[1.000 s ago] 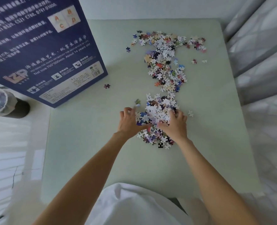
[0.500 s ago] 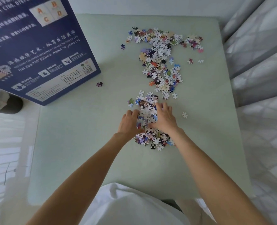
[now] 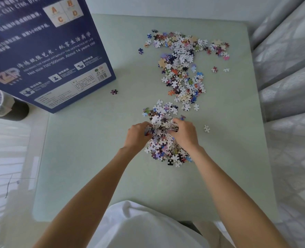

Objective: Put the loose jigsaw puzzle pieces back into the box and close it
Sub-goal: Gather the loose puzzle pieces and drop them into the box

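Fingers of both hands curl inward around a bunched clump of small cardboard jigsaw pieces (image 3: 161,127), the left hand (image 3: 137,136) closing from one side and the right hand (image 3: 184,134) from the other, squeezing the clump between them. Beneath the hands, a near heap of loose pieces (image 3: 166,149) lies on the pale green tabletop (image 3: 87,149). A longer trail of scattered pieces (image 3: 180,68) stretches toward the table's far edge, apart from the hands. Off to the left rests a large dark blue puzzle box (image 3: 41,51) with printed text, tilted, with one stray dark piece (image 3: 114,92) just beside its corner.
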`<state>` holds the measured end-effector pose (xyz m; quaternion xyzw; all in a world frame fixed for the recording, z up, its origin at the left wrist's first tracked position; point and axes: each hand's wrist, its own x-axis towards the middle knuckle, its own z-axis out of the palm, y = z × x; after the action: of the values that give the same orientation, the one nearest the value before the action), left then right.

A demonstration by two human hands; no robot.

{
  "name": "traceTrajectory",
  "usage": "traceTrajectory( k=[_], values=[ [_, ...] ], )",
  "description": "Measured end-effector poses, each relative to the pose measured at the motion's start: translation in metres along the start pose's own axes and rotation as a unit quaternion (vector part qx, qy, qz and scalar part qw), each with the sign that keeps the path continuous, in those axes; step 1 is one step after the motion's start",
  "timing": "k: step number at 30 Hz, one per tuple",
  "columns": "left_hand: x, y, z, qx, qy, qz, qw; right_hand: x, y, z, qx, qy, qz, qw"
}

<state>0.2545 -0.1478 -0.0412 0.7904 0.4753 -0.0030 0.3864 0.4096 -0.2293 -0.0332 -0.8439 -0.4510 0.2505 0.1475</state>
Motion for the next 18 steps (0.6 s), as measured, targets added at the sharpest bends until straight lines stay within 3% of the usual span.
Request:
traceTrajectory(
  k=[12, 18],
  values=[
    [-0.009, -0.015, -0.025, -0.015, 0.013, -0.041, 0.999, -0.014, 0.002, -0.021, 0.09, 0.04, 0.027, 0.995],
    [-0.027, -0.004, -0.047, -0.052, 0.038, -0.013, 0.998, -0.021, 0.001, -0.034, 0.031, 0.045, -0.011, 0.998]
  ],
)
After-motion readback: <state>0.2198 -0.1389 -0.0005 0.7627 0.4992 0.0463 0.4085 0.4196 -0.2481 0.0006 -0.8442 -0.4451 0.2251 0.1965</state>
